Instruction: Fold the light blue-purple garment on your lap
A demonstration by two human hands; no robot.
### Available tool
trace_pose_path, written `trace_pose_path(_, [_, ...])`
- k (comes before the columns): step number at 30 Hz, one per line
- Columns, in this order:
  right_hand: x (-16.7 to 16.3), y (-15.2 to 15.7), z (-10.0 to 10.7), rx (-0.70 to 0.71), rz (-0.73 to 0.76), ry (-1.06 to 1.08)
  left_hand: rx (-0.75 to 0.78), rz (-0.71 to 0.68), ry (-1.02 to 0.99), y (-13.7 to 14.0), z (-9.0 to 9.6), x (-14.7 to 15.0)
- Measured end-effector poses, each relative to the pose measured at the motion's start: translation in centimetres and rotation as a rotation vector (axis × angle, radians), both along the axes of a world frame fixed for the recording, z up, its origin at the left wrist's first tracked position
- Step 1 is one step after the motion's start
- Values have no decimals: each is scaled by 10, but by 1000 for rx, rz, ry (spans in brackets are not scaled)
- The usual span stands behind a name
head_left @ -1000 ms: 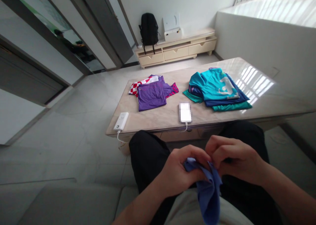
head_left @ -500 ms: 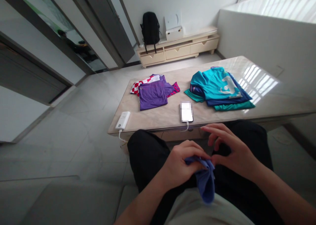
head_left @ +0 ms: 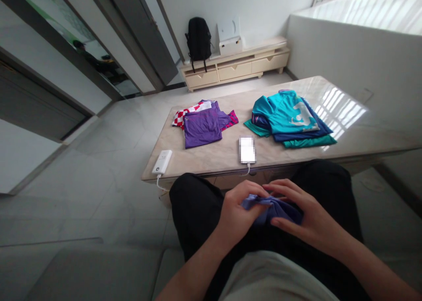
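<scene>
Cloth: a small blue-purple cloth [head_left: 272, 207], bunched over the person's lap, just in front of the near edge of the surface [head_left: 227, 158].
Feel: by the look of it soft, limp and very light; it will crumple and sag wherever it is not held, and is unlikely to slip or break.
Hold: best taken by an edge or corner, pinched between thumb and fingers, rather than by the loose middle.
Left hand: the left hand [head_left: 238, 213] is closed on the cloth's left end, fingers curled round the fold.
Right hand: the right hand [head_left: 305, 217] lies over the cloth's right part, fingers fairly straight and pressing it flat; a firm grip cannot be told.
Beyond the cloth: a phone [head_left: 247, 149] near the surface's front edge, a white power bank [head_left: 161, 161] at its left corner.
Farther back: purple shirts [head_left: 202, 124] and a teal pile [head_left: 290, 118] on the surface.
</scene>
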State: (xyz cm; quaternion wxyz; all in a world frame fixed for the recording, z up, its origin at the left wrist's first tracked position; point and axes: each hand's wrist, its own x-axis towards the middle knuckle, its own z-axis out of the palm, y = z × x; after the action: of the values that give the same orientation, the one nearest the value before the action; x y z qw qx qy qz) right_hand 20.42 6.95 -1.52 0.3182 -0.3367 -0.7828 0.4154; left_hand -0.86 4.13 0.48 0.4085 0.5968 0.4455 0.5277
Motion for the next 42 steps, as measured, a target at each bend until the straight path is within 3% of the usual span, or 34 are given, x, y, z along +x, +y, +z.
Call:
trace_pose_path(4, [-11,-6,-4,127,-133,-68,-4,71,-56,1,-3,5])
trace_pose_path(9, [-16,-3,-7,210,-168,-51,-41,83,-108,2,-7,6])
trace_pose_path(19, [-5,10,-8,366,-71,-161,-128,19,-129,6,-14,-6])
trace_pose_path(29, [-12,6,-6,360,-62,-125,-61,52,-193,7,-15,2])
trace_pose_path(34, [-12,8,-8,454,-33,-53,-21,53,-166,5,-14,5])
trace_pose_path(38, [-12,11,-9,577,-104,-47,32,29,-170,6,-15,6])
trace_pose_path(42, [-10,15,-3,593,-84,-36,-3,3,-259,6,-22,6])
